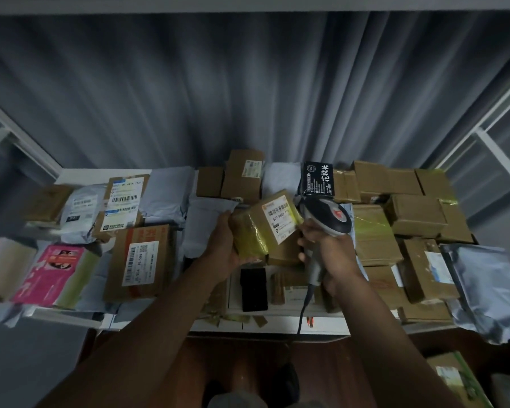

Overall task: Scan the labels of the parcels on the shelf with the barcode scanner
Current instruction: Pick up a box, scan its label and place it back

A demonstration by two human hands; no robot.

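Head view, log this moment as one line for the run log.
step: scanning | left hand: holds box, label up | right hand: grips scanner beside label | shelf: other parcels lying

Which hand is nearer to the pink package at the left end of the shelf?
The left hand. It holds a small taped box near the shelf's middle, to the right of the pink package. The right hand, gripping the barcode scanner, is farther right still.

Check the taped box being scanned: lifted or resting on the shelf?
Lifted. The left hand grips the taped box tilted above the other parcels, label facing the scanner in the right hand.
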